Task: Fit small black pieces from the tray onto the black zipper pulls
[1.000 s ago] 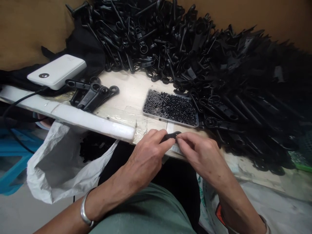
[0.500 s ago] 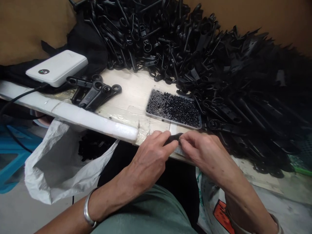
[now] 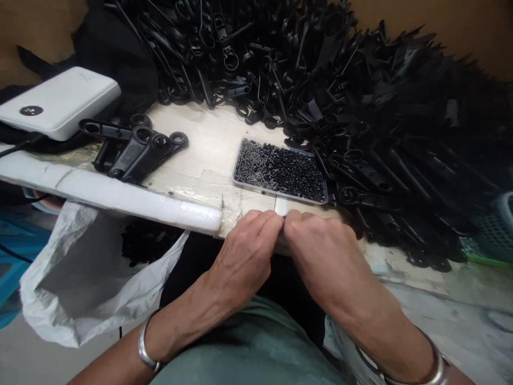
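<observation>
My left hand (image 3: 250,246) is closed at the table's front edge, its fingers curled down. Against it, knuckle to knuckle, my right hand (image 3: 320,246) is closed too. Only a tiny dark bit shows between them, so what they hold is mostly hidden. Just beyond the hands lies a shallow clear tray (image 3: 280,171) full of small black and shiny pieces. Several black plastic parts (image 3: 138,147) with ringed ends are stacked to the left. A large heap of similar black parts (image 3: 272,69) spreads behind the tray and to the right.
A white power bank (image 3: 64,101) with a cable sits at the left. White foam (image 3: 140,200) pads the table edge. Below it hangs an open white sack (image 3: 48,289) with black parts inside. A green basket (image 3: 497,227) stands at the far right.
My right hand has turned over and closed up against my left hand. The black part seen between my fingers is now almost hidden. The view has shifted slightly.
</observation>
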`<action>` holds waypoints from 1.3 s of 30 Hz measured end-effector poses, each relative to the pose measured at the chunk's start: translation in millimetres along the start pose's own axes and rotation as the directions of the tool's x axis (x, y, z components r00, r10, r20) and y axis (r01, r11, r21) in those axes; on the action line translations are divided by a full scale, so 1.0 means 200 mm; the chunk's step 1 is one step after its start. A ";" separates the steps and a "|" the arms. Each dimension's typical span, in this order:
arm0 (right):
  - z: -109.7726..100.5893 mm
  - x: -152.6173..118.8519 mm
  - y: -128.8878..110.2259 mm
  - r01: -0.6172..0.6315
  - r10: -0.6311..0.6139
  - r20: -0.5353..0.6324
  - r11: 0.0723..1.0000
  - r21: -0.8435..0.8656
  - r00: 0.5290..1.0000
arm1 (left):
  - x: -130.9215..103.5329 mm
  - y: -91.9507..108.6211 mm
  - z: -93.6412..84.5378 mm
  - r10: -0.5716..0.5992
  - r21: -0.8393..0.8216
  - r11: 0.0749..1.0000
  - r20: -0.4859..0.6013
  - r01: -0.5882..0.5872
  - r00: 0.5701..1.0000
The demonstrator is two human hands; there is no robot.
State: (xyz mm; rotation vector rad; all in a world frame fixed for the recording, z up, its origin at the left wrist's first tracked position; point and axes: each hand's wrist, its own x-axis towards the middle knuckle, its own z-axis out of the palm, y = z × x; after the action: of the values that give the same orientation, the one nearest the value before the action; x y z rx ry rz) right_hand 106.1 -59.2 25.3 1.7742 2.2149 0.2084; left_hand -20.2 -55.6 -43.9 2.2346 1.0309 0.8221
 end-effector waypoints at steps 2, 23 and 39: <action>0.01 0.01 0.03 0.000 -0.001 0.019 0.998 0.063 1.000 | 0.01 0.00 -0.01 -0.018 0.012 1.000 0.023 0.018 1.000; 0.32 -0.22 0.19 -0.177 0.328 0.291 -0.335 0.925 0.899 | 0.02 0.03 -0.03 0.112 0.325 0.936 0.096 -0.138 0.989; 0.32 -0.24 0.15 0.023 0.261 0.242 -0.723 0.691 0.935 | -0.03 0.11 -0.01 0.259 0.305 0.914 0.064 -0.266 0.964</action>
State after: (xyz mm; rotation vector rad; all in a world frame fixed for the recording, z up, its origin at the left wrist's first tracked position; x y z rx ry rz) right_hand 164.3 -103.0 -19.8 2.5817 1.3864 -3.2581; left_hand -14.5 -72.8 -30.5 2.6903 0.9117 0.7859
